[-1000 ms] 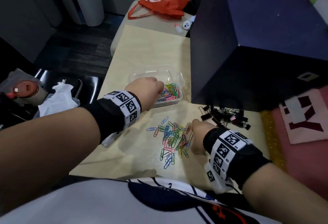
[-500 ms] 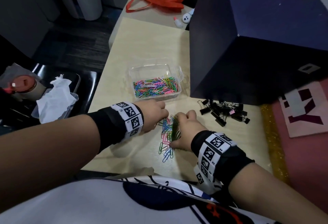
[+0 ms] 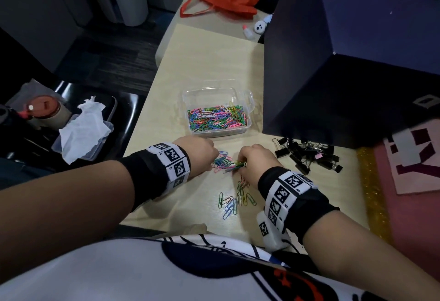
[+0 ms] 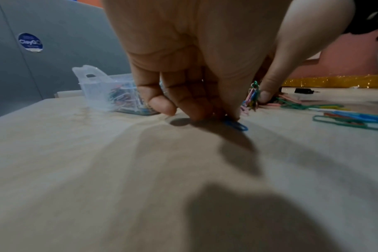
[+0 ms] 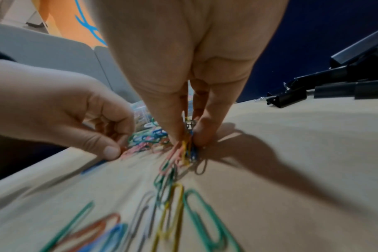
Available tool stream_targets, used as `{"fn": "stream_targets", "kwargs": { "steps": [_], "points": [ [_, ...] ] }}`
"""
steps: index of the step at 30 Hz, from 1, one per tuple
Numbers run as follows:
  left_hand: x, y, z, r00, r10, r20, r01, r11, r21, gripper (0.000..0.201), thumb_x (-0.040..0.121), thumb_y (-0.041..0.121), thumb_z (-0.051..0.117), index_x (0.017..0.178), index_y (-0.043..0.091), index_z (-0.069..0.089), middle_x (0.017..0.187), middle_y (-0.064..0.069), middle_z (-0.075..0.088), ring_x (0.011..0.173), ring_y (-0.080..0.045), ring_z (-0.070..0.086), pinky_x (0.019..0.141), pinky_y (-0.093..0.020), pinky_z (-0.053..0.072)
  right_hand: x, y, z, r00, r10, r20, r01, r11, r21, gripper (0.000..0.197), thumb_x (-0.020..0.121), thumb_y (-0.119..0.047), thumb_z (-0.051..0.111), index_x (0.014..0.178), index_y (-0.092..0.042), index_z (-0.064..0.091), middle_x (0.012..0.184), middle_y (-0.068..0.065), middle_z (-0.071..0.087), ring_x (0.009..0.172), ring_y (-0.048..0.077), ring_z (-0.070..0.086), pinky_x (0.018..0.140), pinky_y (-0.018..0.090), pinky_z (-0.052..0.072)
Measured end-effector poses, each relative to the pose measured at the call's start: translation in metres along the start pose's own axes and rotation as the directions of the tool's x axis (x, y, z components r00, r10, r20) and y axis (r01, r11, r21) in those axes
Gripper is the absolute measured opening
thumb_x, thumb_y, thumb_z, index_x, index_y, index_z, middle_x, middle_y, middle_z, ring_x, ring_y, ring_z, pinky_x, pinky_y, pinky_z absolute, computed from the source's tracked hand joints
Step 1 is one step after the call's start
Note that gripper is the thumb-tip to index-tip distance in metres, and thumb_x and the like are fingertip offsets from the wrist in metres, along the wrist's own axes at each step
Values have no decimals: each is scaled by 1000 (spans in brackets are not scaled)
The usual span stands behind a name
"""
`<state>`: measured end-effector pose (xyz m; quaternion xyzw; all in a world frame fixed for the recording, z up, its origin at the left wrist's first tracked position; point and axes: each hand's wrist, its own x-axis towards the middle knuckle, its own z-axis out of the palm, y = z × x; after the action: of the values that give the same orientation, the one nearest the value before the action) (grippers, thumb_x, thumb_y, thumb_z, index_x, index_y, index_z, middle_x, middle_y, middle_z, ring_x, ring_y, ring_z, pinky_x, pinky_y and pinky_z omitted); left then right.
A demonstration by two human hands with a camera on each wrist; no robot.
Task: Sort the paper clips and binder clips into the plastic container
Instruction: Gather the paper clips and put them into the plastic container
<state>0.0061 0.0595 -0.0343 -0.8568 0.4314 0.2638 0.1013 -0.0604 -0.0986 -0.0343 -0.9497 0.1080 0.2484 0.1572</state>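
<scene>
A clear plastic container holding many coloured paper clips stands mid-table. In front of it my left hand has its fingers curled down on the table, pinching paper clips, with a blue paper clip under its fingertips. My right hand, close beside it, pinches an upright bunch of coloured paper clips between thumb and fingers. Several loose paper clips lie nearer my body. A pile of black binder clips sits to the right, untouched.
A large dark blue box stands right of the container, behind the binder clips. A pink mat lies at the right. Left of the table, a black chair carries a plastic lid with tissue. A red bag lies far back.
My left hand came back from the container to the loose clips. My right hand gathered clips into a bunch. The spread pile shrank; a few clips stay nearer my body.
</scene>
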Motion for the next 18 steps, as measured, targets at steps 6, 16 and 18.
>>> {"fn": "stream_targets", "kwargs": {
  "steps": [6,16,18],
  "points": [
    [-6,-12,-11,987,-31,-155,18,996,-89,24,97,32,47,104,14,60,108,-6,59,97,-27,59,78,-35,48,11,-9,-34,996,17,-82,-14,999,35,20,84,-23,69,103,-21,65,105,1,62,101,21,58,78,23,41],
    [2,-53,-38,901,-234,-366,123,946,-301,22,96,25,50,112,20,63,110,-7,62,104,-28,57,90,-38,47,46,-34,-63,952,32,-304,71,944,321,29,87,-32,66,112,-20,63,110,1,65,101,19,60,87,26,46],
    [5,-56,-35,891,-263,-369,143,935,-324,28,95,18,48,120,21,61,116,-6,59,106,-28,57,90,-37,47,49,-32,-62,959,47,-278,30,964,266,32,92,-30,59,122,-19,59,121,5,61,110,22,57,95,30,44]
  ]
}}
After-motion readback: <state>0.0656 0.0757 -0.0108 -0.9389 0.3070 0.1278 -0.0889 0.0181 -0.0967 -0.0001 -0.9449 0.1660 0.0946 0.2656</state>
